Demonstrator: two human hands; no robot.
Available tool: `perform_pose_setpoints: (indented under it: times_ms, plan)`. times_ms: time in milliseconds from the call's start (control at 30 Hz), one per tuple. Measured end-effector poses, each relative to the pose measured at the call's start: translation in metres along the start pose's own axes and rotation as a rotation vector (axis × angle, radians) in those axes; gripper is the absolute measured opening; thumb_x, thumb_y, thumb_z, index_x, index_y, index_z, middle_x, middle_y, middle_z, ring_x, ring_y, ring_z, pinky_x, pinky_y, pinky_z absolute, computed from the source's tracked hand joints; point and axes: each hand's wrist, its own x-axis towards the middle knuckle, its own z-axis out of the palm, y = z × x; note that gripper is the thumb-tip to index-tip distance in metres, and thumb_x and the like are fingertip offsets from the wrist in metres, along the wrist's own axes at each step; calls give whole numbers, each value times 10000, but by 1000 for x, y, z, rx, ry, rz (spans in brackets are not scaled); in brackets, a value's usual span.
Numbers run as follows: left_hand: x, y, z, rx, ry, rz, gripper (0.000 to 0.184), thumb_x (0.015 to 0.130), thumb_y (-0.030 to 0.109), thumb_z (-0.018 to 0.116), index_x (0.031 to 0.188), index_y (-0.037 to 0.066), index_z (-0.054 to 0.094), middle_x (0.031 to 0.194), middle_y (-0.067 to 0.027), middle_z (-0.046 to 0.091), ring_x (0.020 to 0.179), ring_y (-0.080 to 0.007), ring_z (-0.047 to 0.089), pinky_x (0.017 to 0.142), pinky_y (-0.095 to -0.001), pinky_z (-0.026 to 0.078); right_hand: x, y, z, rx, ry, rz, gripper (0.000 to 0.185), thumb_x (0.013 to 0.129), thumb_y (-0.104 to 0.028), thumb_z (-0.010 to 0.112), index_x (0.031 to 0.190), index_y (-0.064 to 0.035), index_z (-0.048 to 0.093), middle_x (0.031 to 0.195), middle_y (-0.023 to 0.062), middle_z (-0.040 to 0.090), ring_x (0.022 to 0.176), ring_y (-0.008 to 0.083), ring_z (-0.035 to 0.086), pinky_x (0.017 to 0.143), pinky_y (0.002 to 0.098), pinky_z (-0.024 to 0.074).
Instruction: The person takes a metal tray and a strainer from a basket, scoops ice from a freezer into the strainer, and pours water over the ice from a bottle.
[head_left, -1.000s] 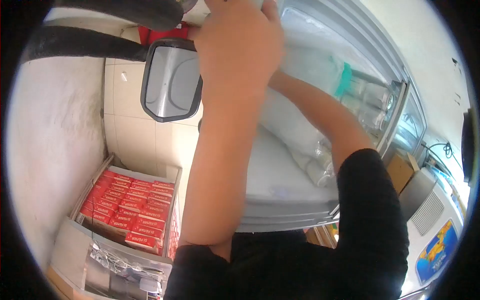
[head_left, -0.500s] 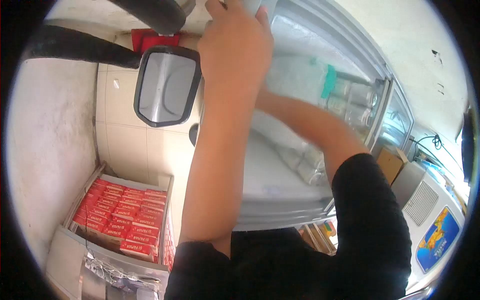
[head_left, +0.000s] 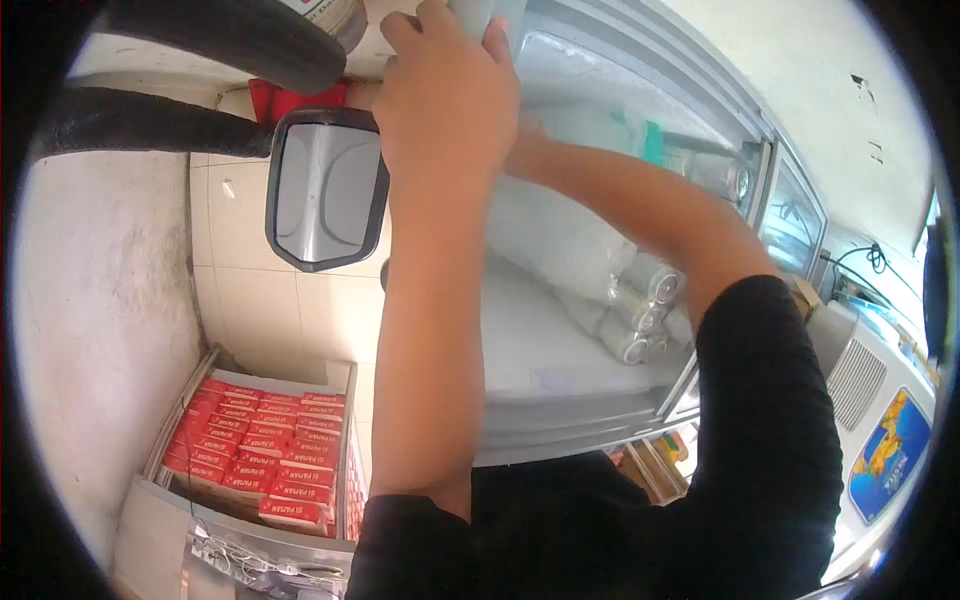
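My left hand reaches to the top of the view, its fingers and thumb around a grey edge piece of the open chest freezer. My right hand is inside the freezer, mostly hidden behind my left wrist; its fingers do not show clearly. It is nearest to a frosty, clear plastic bundle. Round-ended clear containers lie at the bundle's right end, with a green strip farther back. The freezer's sliding glass lid stands at the right.
A motorbike mirror and dark padded bars jut in at the upper left. Red-and-white boxes fill a case at the lower left. A white appliance with a blue picture stands at the right. Tiled floor shows between.
My right forearm has moved slightly up and to the right. More round-ended containers show below it. The whole view has shifted a little; my left hand keeps its hold at the top.
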Motion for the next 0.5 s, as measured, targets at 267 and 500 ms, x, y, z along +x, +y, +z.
perform_pose_setpoints:
  times_ms: [267, 500]
  plan:
    - [-3, 7, -10, -38, -60, -36, 516, 1013, 427, 517, 1270, -20, 506, 1375, -296, 477, 1078, -487, 637, 903, -548, 529, -13, -32, 123, -218, 98, -11, 231, 828, -201, 695, 1034, -146, 784, 1042, 71, 746, 945, 284, 705, 662, 478, 556]
    - [-8, 26, -31, 65, -43, -67, 365, 1003, 274, 566, 1194, -35, 532, 1192, -226, 547, 1045, -425, 639, 847, -468, 570, -138, -6, -122, -150, -46, 37, 315, 894, -327, 633, 1065, -99, 769, 1099, 126, 732, 984, 311, 708, 775, 452, 550]
